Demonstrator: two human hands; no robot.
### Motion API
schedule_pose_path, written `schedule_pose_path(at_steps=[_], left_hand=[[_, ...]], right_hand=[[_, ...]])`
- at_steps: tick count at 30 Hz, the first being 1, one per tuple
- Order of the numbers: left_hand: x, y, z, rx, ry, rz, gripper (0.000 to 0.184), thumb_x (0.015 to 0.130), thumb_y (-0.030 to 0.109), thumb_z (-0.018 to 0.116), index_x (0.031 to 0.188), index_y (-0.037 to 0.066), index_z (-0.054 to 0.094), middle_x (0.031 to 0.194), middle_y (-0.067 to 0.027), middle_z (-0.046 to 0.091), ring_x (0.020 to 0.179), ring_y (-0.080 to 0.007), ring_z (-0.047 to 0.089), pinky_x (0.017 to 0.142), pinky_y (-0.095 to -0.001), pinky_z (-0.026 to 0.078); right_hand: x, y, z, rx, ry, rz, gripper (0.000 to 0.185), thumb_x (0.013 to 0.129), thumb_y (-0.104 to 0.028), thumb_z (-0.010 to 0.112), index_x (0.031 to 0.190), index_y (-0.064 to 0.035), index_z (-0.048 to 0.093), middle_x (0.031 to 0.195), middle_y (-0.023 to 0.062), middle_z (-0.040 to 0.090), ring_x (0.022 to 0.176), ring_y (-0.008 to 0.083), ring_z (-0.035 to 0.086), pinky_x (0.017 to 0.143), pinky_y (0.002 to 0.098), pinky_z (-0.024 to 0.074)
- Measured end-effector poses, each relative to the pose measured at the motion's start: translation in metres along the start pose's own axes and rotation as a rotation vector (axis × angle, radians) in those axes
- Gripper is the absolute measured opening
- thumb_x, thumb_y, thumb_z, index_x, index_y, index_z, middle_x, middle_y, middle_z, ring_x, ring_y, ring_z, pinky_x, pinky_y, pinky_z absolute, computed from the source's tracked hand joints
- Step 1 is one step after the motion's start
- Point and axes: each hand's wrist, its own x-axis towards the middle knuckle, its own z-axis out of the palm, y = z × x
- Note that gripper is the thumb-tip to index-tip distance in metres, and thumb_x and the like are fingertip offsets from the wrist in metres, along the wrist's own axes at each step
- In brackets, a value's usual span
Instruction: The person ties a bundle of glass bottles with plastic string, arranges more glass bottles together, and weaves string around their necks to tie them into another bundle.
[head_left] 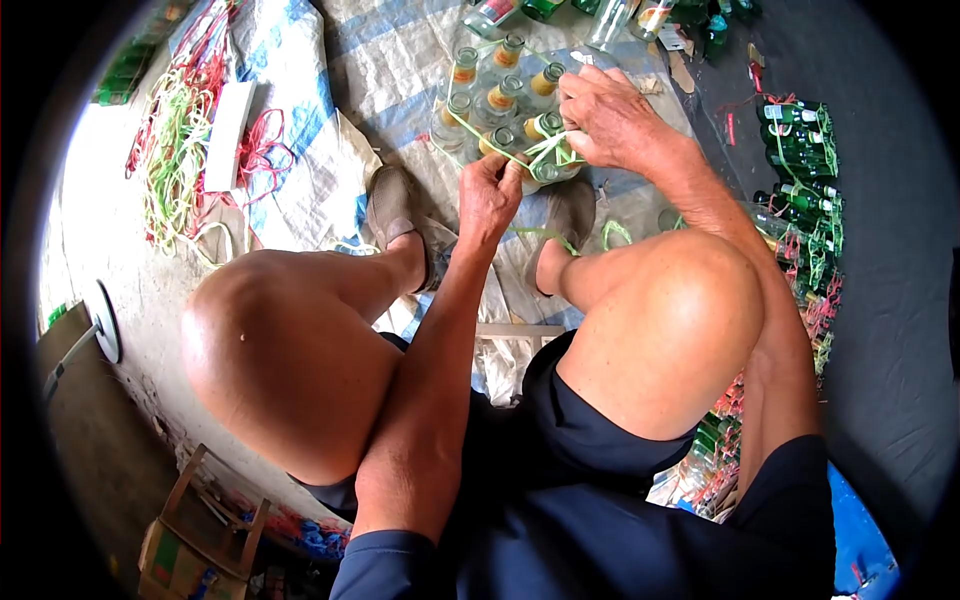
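Note:
Several clear glass bottles (500,98) with yellow-orange neck labels stand upright in a tight cluster between my feet. A pale green plastic string (548,152) runs around the cluster and bunches into loops at its near right side. My left hand (488,197) is closed at the near edge of the bottles, its thumb and finger pinching the string. From the right, my right hand (612,118) reaches over the bunched loops with curled fingers, closed on the string beside a bottle neck. Its fingertips are partly hidden.
Red and green strings (185,130) hang in a heap at the left beside a white block (229,135). Tied green bottles (800,140) line the right side. More bottles (610,22) lie beyond the cluster. A blue-and-white tarp (390,60) covers the ground.

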Motion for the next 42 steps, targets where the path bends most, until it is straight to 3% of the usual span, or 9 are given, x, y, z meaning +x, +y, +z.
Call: schedule_pose_path(at_steps=[4, 7, 13, 16, 21, 25, 30, 39, 42], left_hand=[[0.000, 0.001, -0.002, 0.061, -0.007, -0.026, 0.025, 0.097, 0.017, 0.067, 0.091, -0.006, 0.073, 0.063, -0.0068, 0.063, 0.062, -0.0082, 0.052, 0.057, -0.0317, 0.045], [-0.001, 0.000, 0.001, -0.009, 0.008, -0.003, 0.032, 0.100, 0.021, 0.068, 0.084, -0.007, 0.068, 0.065, 0.0039, 0.054, 0.062, -0.0054, 0.044, 0.052, -0.0284, 0.036], [-0.002, -0.003, 0.006, -0.055, 0.038, -0.024, 0.029, 0.100, 0.019, 0.068, 0.086, -0.006, 0.070, 0.066, 0.0055, 0.053, 0.063, -0.0048, 0.044, 0.054, -0.0273, 0.036], [-0.002, -0.004, 0.005, -0.042, 0.034, -0.052, 0.024, 0.098, 0.015, 0.067, 0.090, -0.007, 0.071, 0.065, -0.0023, 0.062, 0.065, -0.0066, 0.051, 0.058, -0.0297, 0.045], [-0.004, -0.004, 0.010, -0.096, 0.049, -0.080, 0.022, 0.098, 0.015, 0.067, 0.094, -0.007, 0.071, 0.072, -0.0015, 0.066, 0.070, -0.0065, 0.053, 0.063, -0.0281, 0.046], [-0.005, -0.005, 0.013, -0.150, 0.061, -0.077, 0.020, 0.098, 0.012, 0.067, 0.097, -0.007, 0.072, 0.077, -0.0002, 0.067, 0.073, -0.0063, 0.054, 0.065, -0.0269, 0.047], [-0.007, -0.006, 0.019, -0.270, 0.088, -0.092, 0.020, 0.100, 0.015, 0.069, 0.097, -0.004, 0.073, 0.077, 0.0078, 0.058, 0.068, -0.0032, 0.045, 0.058, -0.0233, 0.036], [-0.009, -0.002, 0.017, -0.343, 0.077, -0.162, 0.018, 0.099, 0.014, 0.069, 0.097, -0.003, 0.074, 0.077, 0.0075, 0.059, 0.067, -0.0030, 0.045, 0.058, -0.0228, 0.034], [-0.010, -0.003, 0.015, -0.312, 0.084, -0.177, 0.017, 0.098, 0.012, 0.069, 0.101, -0.003, 0.075, 0.077, 0.0068, 0.060, 0.067, -0.0030, 0.045, 0.058, -0.0225, 0.035]], right_hand=[[-0.002, 0.007, 0.009, 0.001, 0.003, 0.033, 0.014, 0.077, -0.015, 0.071, 0.078, -0.0062, 0.060, 0.096, 0.0095, 0.056, 0.099, 0.0311, 0.058, 0.085, 0.0453, 0.0449], [-0.002, 0.008, 0.015, -0.009, 0.054, 0.045, 0.015, 0.080, -0.015, 0.071, 0.085, -0.0057, 0.060, 0.096, 0.0107, 0.056, 0.101, 0.0337, 0.059, 0.085, 0.0492, 0.0464], [0.001, 0.010, 0.020, 0.074, 0.061, 0.067, 0.009, 0.084, -0.007, 0.067, 0.087, -0.0027, 0.060, 0.096, 0.0134, 0.058, 0.098, 0.0356, 0.063, 0.083, 0.0481, 0.0508], [0.004, 0.009, 0.018, 0.112, 0.048, 0.080, 0.003, 0.084, -0.003, 0.063, 0.085, -0.0009, 0.065, 0.096, 0.0154, 0.062, 0.096, 0.0363, 0.066, 0.084, 0.0468, 0.0545], [0.011, 0.010, 0.017, 0.111, 0.019, 0.094, 0.003, 0.083, 0.000, 0.063, 0.086, 0.0007, 0.064, 0.097, 0.0173, 0.062, 0.094, 0.0374, 0.069, 0.080, 0.0469, 0.0571], [0.017, 0.013, 0.019, 0.115, -0.012, 0.107, 0.005, 0.085, -0.003, 0.063, 0.088, -0.0002, 0.064, 0.095, 0.0180, 0.066, 0.091, 0.0401, 0.069, 0.078, 0.0503, 0.0558], [0.024, 0.012, 0.012, 0.156, -0.072, 0.142, 0.005, 0.090, -0.009, 0.061, 0.091, -0.0045, 0.061, 0.087, 0.0179, 0.064, 0.087, 0.0440, 0.064, 0.073, 0.0529, 0.0495], [0.039, 0.020, 0.022, 0.159, -0.113, 0.123, 0.005, 0.084, -0.011, 0.066, 0.085, -0.0079, 0.070, 0.078, 0.0170, 0.070, 0.083, 0.0404, 0.070, 0.076, 0.0518, 0.0540], [0.045, 0.022, 0.022, 0.279, -0.228, 0.180, 0.007, 0.085, -0.009, 0.064, 0.086, -0.0058, 0.070, 0.072, 0.0157, 0.070, 0.069, 0.0344, 0.072, 0.069, 0.0479, 0.0565]])
